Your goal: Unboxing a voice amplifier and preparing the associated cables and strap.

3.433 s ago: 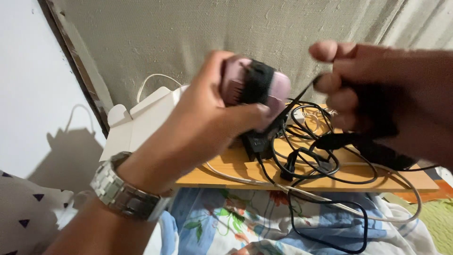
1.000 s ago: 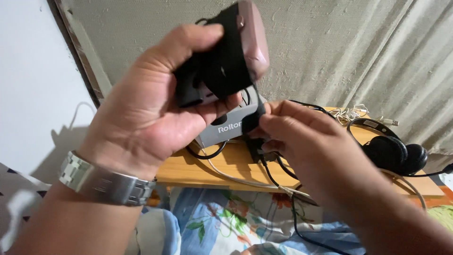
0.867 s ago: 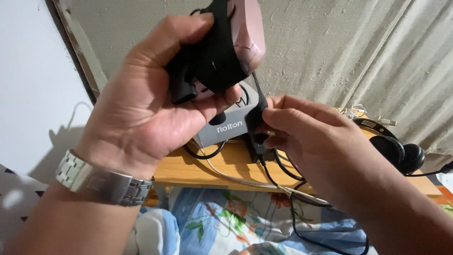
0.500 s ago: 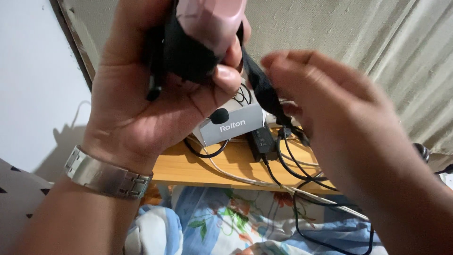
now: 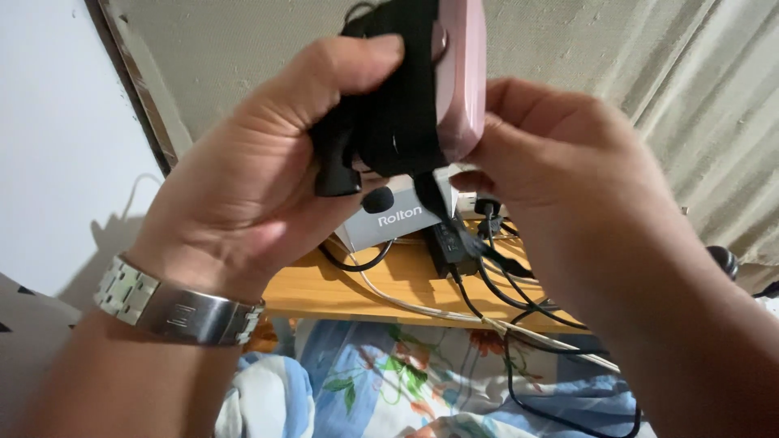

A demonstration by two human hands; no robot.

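My left hand [image 5: 251, 186] grips a small pink device [image 5: 462, 73] with a black strap [image 5: 402, 97] wound around its middle. A steel watch [image 5: 174, 308] sits on that wrist. My right hand [image 5: 560, 170] presses against the device's right side, fingers at the strap's loose end [image 5: 434, 207] hanging below. Both hands are raised above a wooden shelf [image 5: 389, 284].
On the shelf stand a grey and white box [image 5: 393, 215], a black adapter [image 5: 450, 243] and a tangle of black and white cables [image 5: 519, 300]. Floral bedding [image 5: 389, 381] lies below. A beige curtain [image 5: 649, 65] hangs behind, and black headphones [image 5: 722, 259] peek out at the right.
My right hand, drawn back with the strap end half a second ago, has come in against the device. My left hand has lowered and turned the device so its pink edge faces right.
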